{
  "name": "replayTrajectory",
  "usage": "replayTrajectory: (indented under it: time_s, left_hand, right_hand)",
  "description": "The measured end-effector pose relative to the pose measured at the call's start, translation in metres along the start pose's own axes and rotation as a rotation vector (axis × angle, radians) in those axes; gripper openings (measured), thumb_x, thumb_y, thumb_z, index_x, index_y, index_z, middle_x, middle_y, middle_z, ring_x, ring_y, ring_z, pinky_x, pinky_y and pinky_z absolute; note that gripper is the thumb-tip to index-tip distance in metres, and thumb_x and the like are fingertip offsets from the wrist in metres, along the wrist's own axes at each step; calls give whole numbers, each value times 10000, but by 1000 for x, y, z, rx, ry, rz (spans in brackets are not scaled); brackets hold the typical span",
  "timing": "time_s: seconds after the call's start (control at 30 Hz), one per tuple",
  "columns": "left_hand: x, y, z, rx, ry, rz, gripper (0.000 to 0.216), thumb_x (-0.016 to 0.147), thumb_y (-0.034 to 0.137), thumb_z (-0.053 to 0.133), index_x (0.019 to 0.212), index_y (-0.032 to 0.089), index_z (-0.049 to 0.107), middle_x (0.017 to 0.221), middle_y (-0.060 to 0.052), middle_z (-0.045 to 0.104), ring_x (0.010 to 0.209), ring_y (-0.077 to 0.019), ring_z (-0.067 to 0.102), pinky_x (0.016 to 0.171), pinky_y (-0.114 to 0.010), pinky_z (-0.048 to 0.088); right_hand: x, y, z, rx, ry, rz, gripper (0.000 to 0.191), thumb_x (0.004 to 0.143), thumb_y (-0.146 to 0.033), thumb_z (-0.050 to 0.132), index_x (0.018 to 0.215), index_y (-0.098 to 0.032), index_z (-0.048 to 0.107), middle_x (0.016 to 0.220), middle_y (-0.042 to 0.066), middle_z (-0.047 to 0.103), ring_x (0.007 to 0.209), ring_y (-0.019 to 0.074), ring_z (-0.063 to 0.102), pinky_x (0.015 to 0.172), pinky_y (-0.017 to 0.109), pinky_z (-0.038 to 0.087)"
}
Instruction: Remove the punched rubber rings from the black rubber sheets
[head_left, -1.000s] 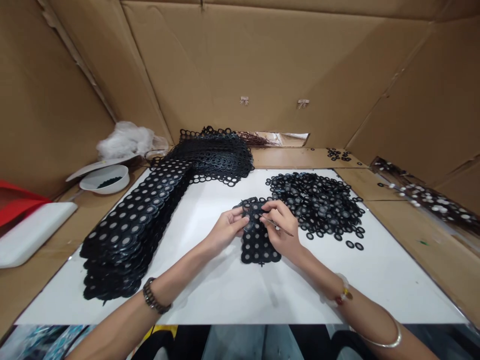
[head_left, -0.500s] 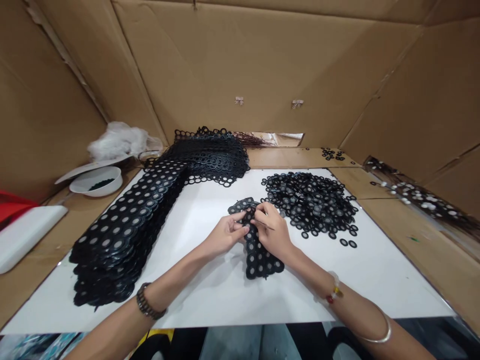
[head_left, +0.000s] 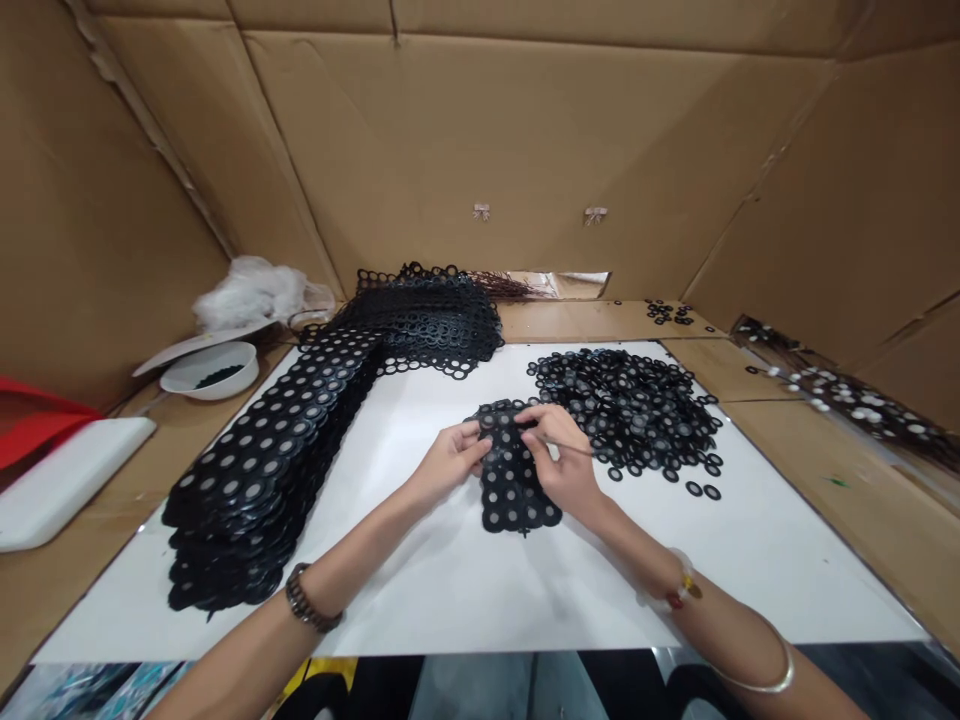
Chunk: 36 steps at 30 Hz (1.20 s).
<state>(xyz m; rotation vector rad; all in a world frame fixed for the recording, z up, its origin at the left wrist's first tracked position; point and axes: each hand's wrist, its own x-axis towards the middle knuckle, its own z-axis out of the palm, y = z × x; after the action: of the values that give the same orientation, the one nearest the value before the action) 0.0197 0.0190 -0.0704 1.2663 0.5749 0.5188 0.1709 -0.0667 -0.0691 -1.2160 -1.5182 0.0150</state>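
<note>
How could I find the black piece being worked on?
Start with the white board. Near its middle, a small black panel shows between the left hand and right hand. It is dotted in neat rows, unlike the heap of loose discs, and far shorter than the long stack.

stack (head_left: 262,440) left on board (head_left: 420,600) | disc pile (head_left: 634,410) right | sheet (head_left: 512,495) between | bowl (head_left: 238,382) left of board

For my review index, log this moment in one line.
left hand: holds black sheet | right hand: holds thin tool | right: loose discs | left: stacked sheets
</note>
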Motion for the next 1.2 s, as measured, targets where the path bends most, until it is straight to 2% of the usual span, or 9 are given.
replayTrajectory:
  time_s: [0.1, 0.23, 0.5, 0.63, 0.73, 0.83, 1.03, 1.1, 1.2]
  left_hand:
    - [2, -3, -4, -63, 53, -1, 460, 712, 389, 698, 1064, 110, 602, 650, -4, 565, 530, -98, 480, 507, -210, 355]
    - [3, -8, -4, -77, 73, -8, 492, 743, 416, 664, 1137, 144, 549, 629, 26, 517, 476, -75, 410, 433, -194, 288]
    - [-2, -7, 4, -141, -88, 36, 580, 711, 300, 731, 1206, 175, 454, 787, -23, 615, 659, -131, 559, 607, -226, 396]
    - [-5, -5, 6, -53, -135, 86, 530, 719, 272, 727, 1184, 143, 506, 796, -25, 607, 642, -104, 524, 592, -205, 379]
    - [-4, -6, 5, -63, -128, 73, 581, 694, 266, 751, 1206, 151, 504, 743, -1, 599, 571, -75, 483, 534, -184, 339]
    - [-3, -6, 5, -99, -90, 39, 612, 687, 295, 754, 1230, 171, 502, 709, 10, 604, 534, -73, 474, 517, -189, 329]
    - [-3, -6, 5, -150, -89, -8, 720, 674, 301, 758, 1311, 188, 442, 957, -68, 656, 729, -144, 584, 674, -239, 419]
    - [-3, -6, 5, -149, -89, -16, 718, 676, 301, 756, 1309, 179, 440, 929, -67, 664, 698, -140, 587, 648, -233, 419]
    - [-3, -6, 6, -149, -94, 13, 631, 685, 296, 750, 1244, 152, 495, 854, -65, 669, 701, -156, 597, 628, -231, 421]
  right_hand:
    - [-3, 0, 3, -65, -80, -93, 161, 847, -145, 459, 698, -201, 485, 878, 62, 556, 824, 210, 507, 733, 380, 430]
    - [-3, 5, 6, -53, -124, -94, 144, 859, -138, 440, 735, -203, 470, 888, 60, 521, 825, 201, 491, 723, 359, 423]
    - [-6, 9, 9, -151, -171, -148, 185, 816, -51, 402, 716, -203, 435, 884, 57, 485, 806, 190, 464, 671, 321, 414]
    - [-7, 7, 10, -264, -219, -113, 196, 784, -54, 427, 652, -199, 425, 815, 50, 469, 759, 196, 434, 629, 322, 400]
    - [-7, 7, 11, -220, -238, -94, 178, 804, -77, 436, 675, -197, 463, 874, 67, 527, 812, 206, 481, 673, 340, 433]
    - [-7, 9, 12, -34, -155, -29, 180, 844, -95, 416, 748, -202, 525, 938, 64, 604, 879, 199, 558, 749, 345, 470]
    - [-1, 10, 7, 245, 59, 301, 157, 891, -199, 431, 826, -202, 573, 817, 39, 651, 773, 188, 622, 709, 342, 516]
    - [0, 7, 6, 248, 44, 248, 159, 892, -200, 433, 798, -204, 561, 870, 47, 649, 824, 194, 619, 749, 360, 508]
    - [-1, 1, 6, 114, -57, 16, 156, 860, -165, 457, 742, -206, 551, 995, 63, 607, 947, 217, 572, 820, 394, 471]
